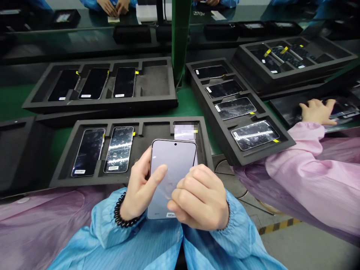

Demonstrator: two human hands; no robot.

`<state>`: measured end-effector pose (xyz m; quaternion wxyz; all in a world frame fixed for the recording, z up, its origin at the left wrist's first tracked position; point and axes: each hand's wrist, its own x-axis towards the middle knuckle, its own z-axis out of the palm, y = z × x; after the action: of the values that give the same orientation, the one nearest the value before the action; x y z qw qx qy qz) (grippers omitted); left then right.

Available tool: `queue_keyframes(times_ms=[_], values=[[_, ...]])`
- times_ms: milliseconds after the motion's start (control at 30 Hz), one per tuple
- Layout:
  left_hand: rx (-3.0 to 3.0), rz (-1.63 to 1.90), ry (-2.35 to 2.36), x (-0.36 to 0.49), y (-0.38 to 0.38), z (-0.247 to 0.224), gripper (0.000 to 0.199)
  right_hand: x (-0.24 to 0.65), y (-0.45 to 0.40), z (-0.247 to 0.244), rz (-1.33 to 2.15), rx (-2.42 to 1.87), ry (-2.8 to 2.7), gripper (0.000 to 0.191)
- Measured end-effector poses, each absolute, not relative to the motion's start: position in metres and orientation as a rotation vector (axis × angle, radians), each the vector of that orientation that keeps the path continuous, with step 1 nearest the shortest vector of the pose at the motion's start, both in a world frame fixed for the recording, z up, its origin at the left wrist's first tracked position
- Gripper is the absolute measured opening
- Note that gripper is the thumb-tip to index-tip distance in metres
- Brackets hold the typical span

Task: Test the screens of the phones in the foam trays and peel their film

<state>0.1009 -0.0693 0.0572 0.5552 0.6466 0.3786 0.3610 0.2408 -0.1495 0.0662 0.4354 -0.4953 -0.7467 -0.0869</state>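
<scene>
A smartphone [168, 157] with a pale, reflecting screen is held upright in front of my chest. Along its left edge wraps my left hand [144, 183], its thumb lying over the glass. My right hand [201, 198] is curled closed over the phone's lower right side; whether it grips the phone or something small is hidden by the fingers. A small white label shows at the phone's bottom edge. Just behind it lies a black foam tray [154, 152] with two phones in its left slots, one of them a glossy phone [119, 148], and another partly covered at the right.
Further foam trays with phones stand at the back left [157, 80], right [230, 148] and far right [298, 75]. A green post [180, 37] rises between them. A co-worker's hand [317, 110] in a pink sleeve reaches in from the right. Other workers' hands [114, 7] show across the bench.
</scene>
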Motion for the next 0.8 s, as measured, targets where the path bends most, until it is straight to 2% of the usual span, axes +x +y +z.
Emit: queue_keyframes(times_ms=[267,633,800], values=[[1.365,0.777,0.922,0.105,-0.07,0.058,0.038,0.248,-0.153,0.062,-0.179,-1.185,-1.773,0.05],[1.429,0.722,0.816,0.106,-0.073,0.057,0.038,0.253,-0.158,0.057,-0.189,-1.136,-1.671,0.042],[1.549,0.703,0.768,0.106,-0.074,0.041,0.04,0.258,-0.156,0.059,-0.374,-1.206,-1.659,0.033]])
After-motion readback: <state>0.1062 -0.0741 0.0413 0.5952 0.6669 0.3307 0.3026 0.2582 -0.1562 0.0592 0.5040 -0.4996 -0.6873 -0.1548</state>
